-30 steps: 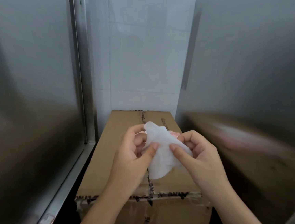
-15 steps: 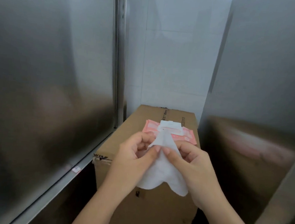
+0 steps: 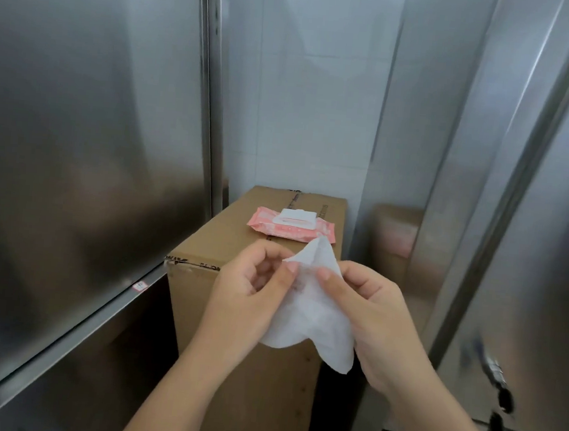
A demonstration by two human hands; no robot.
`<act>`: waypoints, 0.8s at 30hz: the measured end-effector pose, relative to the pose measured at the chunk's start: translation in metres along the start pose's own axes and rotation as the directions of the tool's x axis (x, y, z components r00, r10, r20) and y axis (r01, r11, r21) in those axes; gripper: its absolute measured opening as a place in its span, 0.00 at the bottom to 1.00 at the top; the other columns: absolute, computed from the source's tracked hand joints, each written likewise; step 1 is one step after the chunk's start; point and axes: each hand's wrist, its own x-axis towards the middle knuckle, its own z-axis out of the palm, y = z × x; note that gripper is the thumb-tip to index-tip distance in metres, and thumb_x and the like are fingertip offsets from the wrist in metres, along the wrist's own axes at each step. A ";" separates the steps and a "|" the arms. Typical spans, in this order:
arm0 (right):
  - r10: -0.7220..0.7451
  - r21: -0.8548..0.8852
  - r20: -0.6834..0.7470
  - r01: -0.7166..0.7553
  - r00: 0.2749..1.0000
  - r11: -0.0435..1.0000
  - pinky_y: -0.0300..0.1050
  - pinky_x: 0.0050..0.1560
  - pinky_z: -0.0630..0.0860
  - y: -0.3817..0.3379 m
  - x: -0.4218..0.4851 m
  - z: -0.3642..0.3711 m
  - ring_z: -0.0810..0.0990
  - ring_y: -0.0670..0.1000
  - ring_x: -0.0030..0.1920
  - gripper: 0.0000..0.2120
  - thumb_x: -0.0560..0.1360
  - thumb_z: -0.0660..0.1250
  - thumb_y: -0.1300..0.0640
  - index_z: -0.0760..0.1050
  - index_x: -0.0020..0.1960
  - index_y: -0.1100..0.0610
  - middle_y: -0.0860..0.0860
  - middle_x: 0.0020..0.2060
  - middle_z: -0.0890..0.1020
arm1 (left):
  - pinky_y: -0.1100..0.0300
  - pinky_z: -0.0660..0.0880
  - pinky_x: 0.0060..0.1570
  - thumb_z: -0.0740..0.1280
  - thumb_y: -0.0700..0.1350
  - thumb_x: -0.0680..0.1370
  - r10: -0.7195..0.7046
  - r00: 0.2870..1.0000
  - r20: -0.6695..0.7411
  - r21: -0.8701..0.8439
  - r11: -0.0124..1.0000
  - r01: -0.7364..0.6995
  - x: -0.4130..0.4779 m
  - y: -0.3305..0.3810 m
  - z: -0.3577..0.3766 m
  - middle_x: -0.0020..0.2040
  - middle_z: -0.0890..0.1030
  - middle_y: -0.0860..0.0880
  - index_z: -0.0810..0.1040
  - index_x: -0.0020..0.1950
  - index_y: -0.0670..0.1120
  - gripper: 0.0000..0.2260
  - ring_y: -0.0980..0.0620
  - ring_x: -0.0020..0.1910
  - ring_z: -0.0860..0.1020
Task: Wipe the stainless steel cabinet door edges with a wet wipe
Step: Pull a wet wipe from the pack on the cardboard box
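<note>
A white wet wipe (image 3: 312,315) hangs crumpled between both hands in front of me. My left hand (image 3: 245,297) pinches its upper left edge with thumb and fingers. My right hand (image 3: 371,312) pinches the upper right part, and the wipe's lower end dangles below the hands. A stainless steel cabinet door (image 3: 77,128) fills the left side, with its vertical edge (image 3: 206,105) and bottom edge (image 3: 77,328) in view. Another steel door (image 3: 532,237) stands at the right.
A cardboard box (image 3: 204,253) stands between the two cabinets against a white tiled wall (image 3: 305,79). A pink pack of wet wipes (image 3: 292,228) with a white lid lies on top of the box. A latch (image 3: 498,388) sits low on the right door.
The view has shifted back and to the right, bringing the wipes pack and the right door into sight. Both hands keep holding the wipe, whose top corner now sticks up.
</note>
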 end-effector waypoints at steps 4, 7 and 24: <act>-0.035 -0.029 -0.124 0.032 0.992 0.999 0.40 0.32 0.76 -0.013 -0.021 0.001 0.80 0.50 0.36 0.12 0.68 0.67 0.54 0.80 0.42 0.62 0.56 0.36 0.82 | 0.67 0.76 0.39 0.67 0.43 0.75 0.093 0.994 0.062 0.030 0.995 -0.095 -0.008 0.012 -0.002 0.41 0.81 0.56 0.78 0.46 0.47 0.01 0.59 0.41 0.79; -0.043 -0.044 -0.209 0.035 0.977 0.998 0.39 0.31 0.75 -0.020 -0.033 0.005 0.80 0.49 0.34 0.08 0.70 0.67 0.57 0.80 0.41 0.61 0.54 0.34 0.82 | 0.67 0.76 0.44 0.66 0.47 0.73 0.134 0.986 0.103 0.036 0.990 -0.139 -0.015 0.016 -0.007 0.46 0.80 0.59 0.77 0.49 0.52 0.06 0.61 0.47 0.79; -0.126 -0.284 -0.574 -0.053 0.809 0.957 0.44 0.34 0.75 -0.047 -0.090 -0.052 0.80 0.48 0.35 0.05 0.75 0.66 0.59 0.79 0.42 0.58 0.51 0.33 0.82 | 0.74 0.68 0.53 0.62 0.44 0.74 0.303 0.936 0.178 0.032 0.949 -0.314 -0.050 0.015 0.062 0.53 0.77 0.61 0.73 0.54 0.60 0.12 0.64 0.55 0.74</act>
